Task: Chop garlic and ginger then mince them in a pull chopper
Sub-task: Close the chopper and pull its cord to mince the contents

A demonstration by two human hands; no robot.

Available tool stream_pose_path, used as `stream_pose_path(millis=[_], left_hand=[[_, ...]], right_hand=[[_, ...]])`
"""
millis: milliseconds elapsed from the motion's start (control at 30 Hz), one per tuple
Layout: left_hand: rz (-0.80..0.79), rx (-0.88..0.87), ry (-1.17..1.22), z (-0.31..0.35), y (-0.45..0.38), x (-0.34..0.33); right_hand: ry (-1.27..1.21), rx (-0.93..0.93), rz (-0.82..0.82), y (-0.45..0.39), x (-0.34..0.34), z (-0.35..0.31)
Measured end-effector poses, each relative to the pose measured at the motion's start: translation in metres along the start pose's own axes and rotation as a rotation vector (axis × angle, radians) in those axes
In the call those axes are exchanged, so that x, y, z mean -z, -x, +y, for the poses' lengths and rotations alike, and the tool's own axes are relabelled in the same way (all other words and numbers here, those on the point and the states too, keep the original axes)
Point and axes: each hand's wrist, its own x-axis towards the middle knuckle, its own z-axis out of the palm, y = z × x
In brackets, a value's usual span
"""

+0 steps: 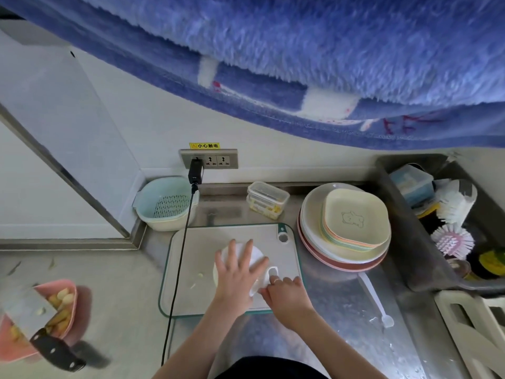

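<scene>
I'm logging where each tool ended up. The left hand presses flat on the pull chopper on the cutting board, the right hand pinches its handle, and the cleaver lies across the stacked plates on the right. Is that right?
Not quite. The head view shows the cleaver lying across the pink dishes at the left, not on the stacked plates. The rest holds: left hand flat on the pull chopper on the cutting board, right hand pinching its handle.

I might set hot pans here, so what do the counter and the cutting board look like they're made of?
Counter: likely stainless steel, with a brushed grey sheen and blurry reflections. Cutting board: probably plastic, matte pale grey with a green rim.
</scene>
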Motion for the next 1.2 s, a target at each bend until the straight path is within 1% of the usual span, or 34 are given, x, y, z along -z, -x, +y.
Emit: stream_pose_path(millis=[67, 133, 167, 233, 300, 400, 467, 533, 567, 600, 667, 700, 733, 767, 833, 900, 967, 1033, 1067, 1133, 1200], left_hand=[[-0.008, -0.029, -0.016, 0.000, -0.003, 0.002], [0.006, 0.024, -0.003, 0.003, -0.006, 0.011], [0.018, 0.064, 0.011, 0.006, -0.006, 0.019], [0.129, 0.074, 0.014, 0.008, -0.009, 0.032], [0.235, 0.043, 0.010, 0.009, -0.013, 0.039], [0.307, -0.028, -0.050, 0.010, -0.016, 0.041], [0.402, -0.087, -0.083, 0.005, -0.016, 0.041], [0.530, -0.209, -0.214, 0.000, -0.017, 0.041], [0.558, -0.266, -0.278, -0.003, -0.019, 0.039], [0.535, -0.283, -0.296, -0.005, -0.020, 0.037], [0.502, -0.228, -0.238, -0.008, -0.017, 0.037], [0.491, -0.223, -0.245, -0.009, -0.016, 0.036], [0.441, -0.251, -0.278, -0.009, -0.017, 0.034], [0.357, -0.270, -0.294, -0.011, -0.019, 0.031], [0.195, -0.218, -0.240, -0.012, -0.016, 0.030], [0.147, -0.149, -0.185, -0.009, -0.018, 0.033], [0.115, -0.123, -0.201, -0.008, -0.020, 0.029], [0.064, -0.110, -0.198, -0.009, -0.021, 0.020], [0.019, -0.099, -0.209, -0.009, -0.022, 0.017], [-0.048, -0.082, -0.258, -0.010, -0.020, 0.012], [-0.069, -0.061, -0.246, -0.013, -0.018, 0.011]], right_hand=[[-0.021, -0.025, -0.002, 0.003, -0.003, -0.002], [-0.033, -0.026, 0.031, 0.001, 0.004, -0.003], [-0.045, -0.028, 0.079, 0.001, 0.009, -0.002], [-0.029, -0.034, 0.200, 0.001, 0.020, 0.002], [-0.023, -0.056, 0.346, 0.005, 0.020, 0.004], [-0.140, 0.073, 0.479, 0.006, 0.018, 0.004], [-0.157, 0.099, 0.573, 0.005, 0.020, 0.006], [-0.139, 0.114, 0.600, 0.005, 0.017, 0.007], [-0.118, 0.120, 0.613, 0.005, 0.014, 0.008], [-0.109, 0.118, 0.618, 0.006, 0.010, 0.008], [-0.120, 0.089, 0.619, 0.008, 0.011, 0.008], [-0.111, 0.070, 0.607, 0.007, 0.014, 0.008], [-0.068, 0.068, 0.582, 0.005, 0.015, 0.006], [-0.034, 0.082, 0.564, 0.003, 0.014, 0.003], [-0.057, 0.069, 0.488, 0.003, 0.018, -0.001], [-0.142, 0.042, 0.424, -0.002, 0.026, -0.003], [-0.136, 0.021, 0.382, -0.005, 0.028, -0.006], [-0.029, 0.049, 0.266, -0.010, 0.026, -0.006], [-0.036, 0.028, 0.167, -0.015, 0.022, -0.007], [-0.069, -0.049, 0.023, -0.018, 0.009, -0.005], [-0.106, -0.167, -0.047, -0.014, 0.000, 0.006]])
